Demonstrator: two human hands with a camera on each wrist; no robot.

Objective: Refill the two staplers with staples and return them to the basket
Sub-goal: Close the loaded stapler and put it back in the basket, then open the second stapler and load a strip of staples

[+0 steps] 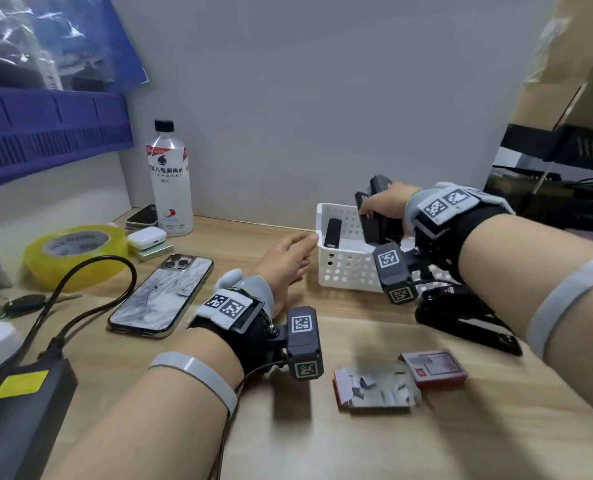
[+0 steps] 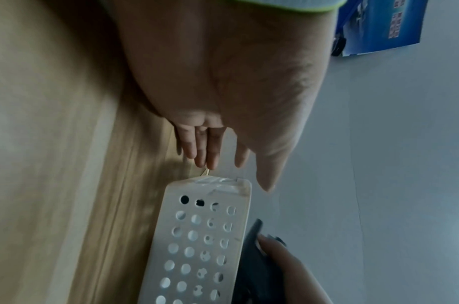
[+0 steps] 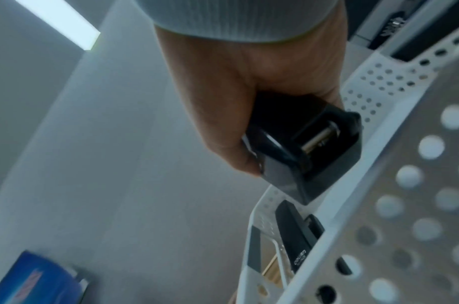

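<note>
Phone (image 1: 161, 296), tape roll (image 1: 75, 249), bottle (image 1: 169, 181) on desk (image 1: 322, 438).

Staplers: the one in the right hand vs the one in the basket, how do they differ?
The held stapler is gripped by the right hand, up at the rim of the white basket; the basket stapler lies inside by the left wall, untouched. The held one stands steeply on end; the other leans lower. Both are black.

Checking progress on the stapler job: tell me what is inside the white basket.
One black stapler lies inside the white basket. The right hand grips a second stapler, lowered partly over the rim. That hand and wrist camera hide the basket's right half.
</note>
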